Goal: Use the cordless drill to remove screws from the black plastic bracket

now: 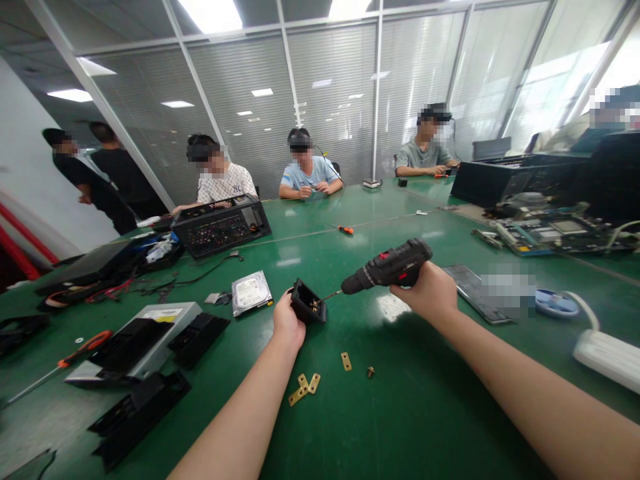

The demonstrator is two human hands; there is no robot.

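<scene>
My left hand [289, 322] grips a small black plastic housing [306, 303] with its open side tilted toward the right. Small brass-coloured pieces show inside it. My right hand [429, 295] is wrapped around the handle of a black cordless drill [387, 267] with red marks. The drill's long bit points left at the housing's opening; whether it touches anything inside cannot be made out. On the green table below my hands lie several brass plates with holes [314, 383], one brass plate [347, 361] apart from them, and a small brass screw [371, 372].
Left of my hands are a hard drive [251, 293], a silver optical drive [173, 317], black plastic parts [140, 413] and an orange-handled screwdriver [85, 348]. A computer case [223, 227] stands beyond. Circuit boards [545, 230] and a white power strip [607, 360] lie right. Several people sit opposite.
</scene>
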